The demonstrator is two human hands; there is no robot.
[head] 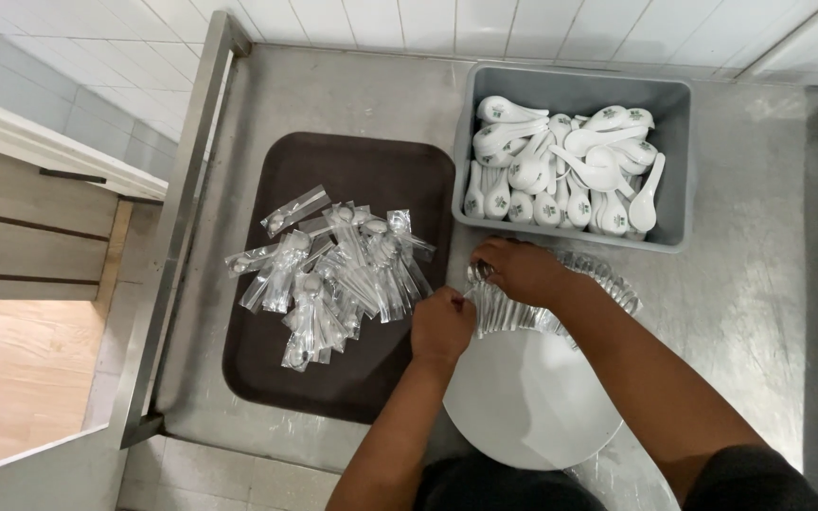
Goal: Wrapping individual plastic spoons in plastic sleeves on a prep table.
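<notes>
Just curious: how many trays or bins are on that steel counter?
2: a brown tray at the left holding bagged spoons, and a grey bin at the back right full of white spoons. None seems hidden.

Brown tray [276,378], grey bin [674,161], white spoons [560,170]

A steel worktop [769,312] carries four things: a dark brown tray [371,170] at nine o'clock, a grey tub [575,90] at one o'clock, a white plate [532,407] at six, and a fanned row of clear sleeves [608,279] between tub and plate.

Single head view, looking steeply down, close over steel counter [769,284]
</notes>
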